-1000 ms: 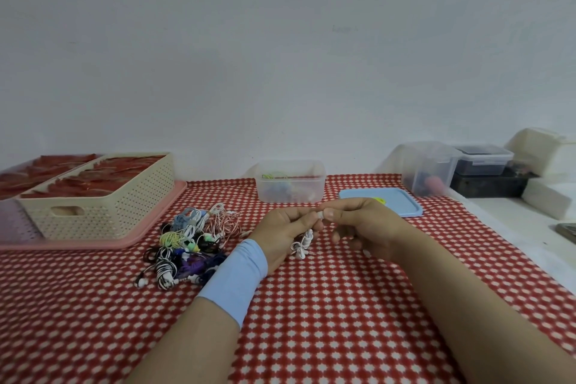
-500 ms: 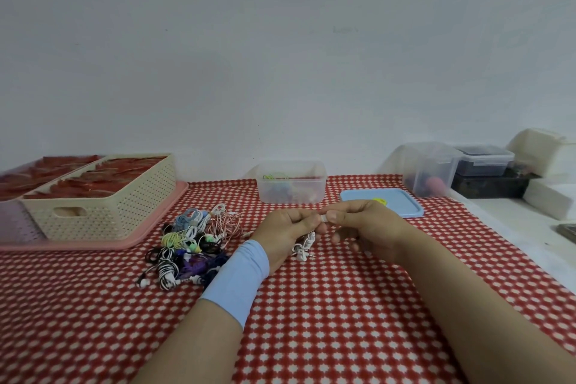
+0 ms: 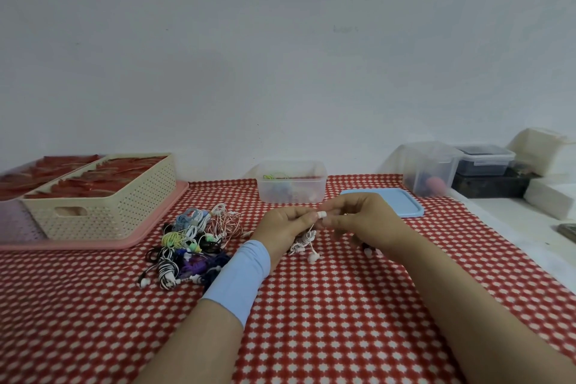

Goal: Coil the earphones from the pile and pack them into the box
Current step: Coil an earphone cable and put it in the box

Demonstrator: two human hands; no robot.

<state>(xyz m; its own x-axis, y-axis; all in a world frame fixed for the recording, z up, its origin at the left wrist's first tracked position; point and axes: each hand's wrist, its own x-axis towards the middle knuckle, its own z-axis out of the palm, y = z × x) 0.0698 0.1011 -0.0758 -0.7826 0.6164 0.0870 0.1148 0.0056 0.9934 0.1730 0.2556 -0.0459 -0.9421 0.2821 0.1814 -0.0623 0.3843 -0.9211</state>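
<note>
Red-checked tablecloth (image 3: 343, 305) carries a big pile (image 3: 190, 243) at centre left (the box (image 3: 291, 181) behind looks barely filled), while the left hand (image 3: 280, 227) and right hand (image 3: 358, 221) both pinch partly coiled white earphones (image 3: 304, 241).

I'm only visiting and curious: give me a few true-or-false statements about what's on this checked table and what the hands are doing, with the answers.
1. The left hand and the right hand both hold the white earphones. True.
2. The clear plastic box has its light blue lid on. False: the lid lies flat on the red-and-white checked tablecloth, to the right of the open box.
3. The pile of colourful earphones lies to the left of the hands. True.
4. The cream perforated basket is empty. False: it holds red things.
</note>
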